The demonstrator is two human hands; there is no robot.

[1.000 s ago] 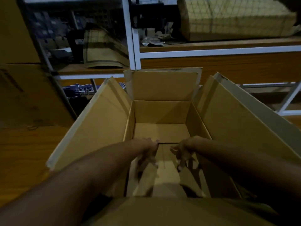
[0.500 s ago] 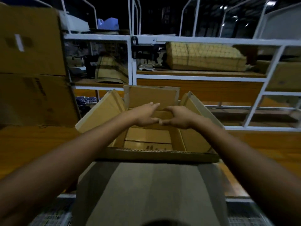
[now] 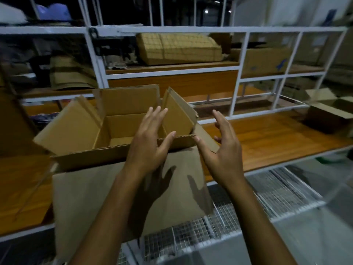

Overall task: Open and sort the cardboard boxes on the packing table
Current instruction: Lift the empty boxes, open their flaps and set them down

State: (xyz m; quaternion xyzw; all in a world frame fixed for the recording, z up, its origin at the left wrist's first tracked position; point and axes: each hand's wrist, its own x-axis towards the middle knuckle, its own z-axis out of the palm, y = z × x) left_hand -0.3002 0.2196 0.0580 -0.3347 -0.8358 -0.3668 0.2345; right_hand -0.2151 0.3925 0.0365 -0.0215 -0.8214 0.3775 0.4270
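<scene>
Tabletop (image 3: 267,142) box (image 3: 118,123) under spread left hand (image 3: 150,142)

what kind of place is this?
Likely a warehouse packing station: an open cardboard box on a wooden packing table, and white metal shelving stocked with more cartons.

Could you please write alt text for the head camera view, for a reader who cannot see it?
Two bare hands, the left hand and right hand, hover open over an opened brown cardboard box with raised flaps on a wooden packing table. A white metal shelf frame stands behind, and a second open cardboard box sits far right.
</scene>
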